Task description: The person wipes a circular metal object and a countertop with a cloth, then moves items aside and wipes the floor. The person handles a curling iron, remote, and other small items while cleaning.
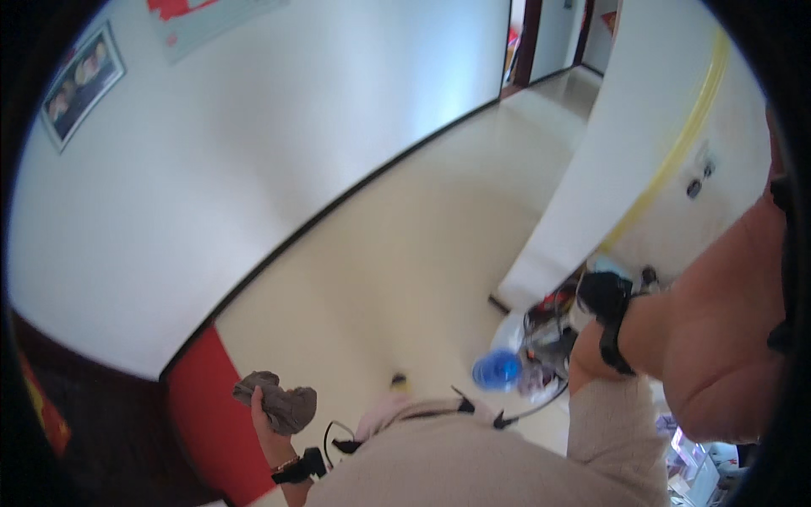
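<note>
A crumpled grey-brown cloth (293, 407) bunches up in my left hand (264, 425), low and left of my body. The fingers are wrapped into its folds, with one lying across the front. My right hand (725, 338) is raised very close to the camera at the right rim. Its palm and wrist loom large, but the fingers run out of the picture into the dark edge. Whether it holds anything is hidden. Black straps with small devices circle both wrists.
Pale floor tiles (380, 279) run along a white wall with a dark skirting board. A red mat (215, 414) lies beside dark furniture (84, 414) at left. A blue plastic container (497, 369) and mixed clutter (553, 342) crowd the floor at right, by a wall corner (541, 253).
</note>
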A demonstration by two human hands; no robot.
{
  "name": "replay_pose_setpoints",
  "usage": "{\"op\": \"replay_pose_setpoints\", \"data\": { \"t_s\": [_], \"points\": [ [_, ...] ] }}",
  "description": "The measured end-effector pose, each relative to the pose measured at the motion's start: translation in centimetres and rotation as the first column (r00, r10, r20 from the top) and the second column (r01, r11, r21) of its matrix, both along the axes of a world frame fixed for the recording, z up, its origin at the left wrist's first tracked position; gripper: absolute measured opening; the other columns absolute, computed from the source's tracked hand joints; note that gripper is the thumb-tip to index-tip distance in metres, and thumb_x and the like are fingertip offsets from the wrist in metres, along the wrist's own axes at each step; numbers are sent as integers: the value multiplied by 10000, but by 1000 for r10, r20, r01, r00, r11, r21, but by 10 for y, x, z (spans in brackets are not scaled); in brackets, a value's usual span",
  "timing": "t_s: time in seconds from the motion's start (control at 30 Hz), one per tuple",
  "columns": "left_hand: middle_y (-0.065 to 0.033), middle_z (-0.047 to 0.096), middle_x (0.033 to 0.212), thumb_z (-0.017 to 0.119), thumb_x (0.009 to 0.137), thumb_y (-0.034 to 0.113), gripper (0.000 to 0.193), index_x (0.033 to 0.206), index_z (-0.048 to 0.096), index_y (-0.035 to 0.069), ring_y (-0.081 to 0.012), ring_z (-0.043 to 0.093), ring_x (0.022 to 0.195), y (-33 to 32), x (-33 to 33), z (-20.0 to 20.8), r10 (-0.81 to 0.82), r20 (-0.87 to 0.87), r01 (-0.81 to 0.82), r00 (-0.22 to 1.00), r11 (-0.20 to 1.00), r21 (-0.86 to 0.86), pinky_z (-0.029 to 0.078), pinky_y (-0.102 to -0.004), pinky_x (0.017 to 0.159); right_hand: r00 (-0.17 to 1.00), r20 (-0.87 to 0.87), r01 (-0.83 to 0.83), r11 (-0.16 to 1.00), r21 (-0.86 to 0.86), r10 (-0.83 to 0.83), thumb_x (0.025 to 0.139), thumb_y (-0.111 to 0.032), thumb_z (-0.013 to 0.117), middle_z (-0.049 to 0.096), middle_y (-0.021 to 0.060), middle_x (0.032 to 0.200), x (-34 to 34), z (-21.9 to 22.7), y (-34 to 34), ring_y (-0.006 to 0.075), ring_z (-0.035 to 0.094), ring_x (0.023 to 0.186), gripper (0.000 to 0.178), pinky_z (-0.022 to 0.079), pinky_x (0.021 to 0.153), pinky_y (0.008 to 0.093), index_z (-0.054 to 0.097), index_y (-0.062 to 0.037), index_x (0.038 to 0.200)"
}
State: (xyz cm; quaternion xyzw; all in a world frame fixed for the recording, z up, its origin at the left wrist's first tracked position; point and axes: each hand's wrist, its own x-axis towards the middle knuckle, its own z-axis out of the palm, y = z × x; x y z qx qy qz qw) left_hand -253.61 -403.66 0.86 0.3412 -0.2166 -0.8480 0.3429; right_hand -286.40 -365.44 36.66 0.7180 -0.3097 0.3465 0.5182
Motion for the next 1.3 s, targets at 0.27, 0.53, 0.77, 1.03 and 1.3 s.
{"op": "replay_pose_setpoints", "data": {
  "t_s": [0.27,0.53,0.77,1.03,1.3],
  "points": [
    [-125,644,1097,625,955,296,403,1212,570,-9,-289,667,990,-108,-373,36,-599,-1,591,801,789,-169,550,-452,897,958,246,165,984,-62,-145,954,-248,562,625,146,1088,-207,-45,-102,283,564,1048,296,441,927,414,609,-61,1177],
    [-194,535,1350,596,944,271,631,1461,353,4,-333,550,1247,-133,-746,60,-750,-383,704,539,651,-285,485,-518,1026,-170,921,-345,897,276,-349,953,-36,598,666,53,1021,-494,-218,-274,112,610,919,189,488,800,250,631,-31,1140],
    [-122,523,1319,703,875,122,646,1422,371,34,-264,535,1235,-162,-962,46,-557,414,599,720,198,-776,516,-405,969,-455,838,-552,834,1,-302,1002,-88,547,635,25,1111,-691,-301,-402,135,614,1006,300,521,881,303,547,-38,1298],
    [-118,503,1392,590,987,352,556,1403,428,21,-243,485,1288,-195,-1246,4,-871,-95,735,482,461,-497,435,-407,1074,-719,695,-363,847,-387,9,1057,-209,469,642,22,1145,-947,-328,-403,145,621,1000,298,529,865,339,530,-86,1322],
    [-124,459,1480,341,1046,406,508,1406,477,75,-330,413,1370,-184,-1579,-42,-636,-720,914,279,407,-5,319,-512,1152,-679,519,-28,688,-725,519,1037,-378,397,514,63,1438,-1233,-355,-321,263,479,1311,441,308,1123,513,481,-134,1394]
  ]
}}
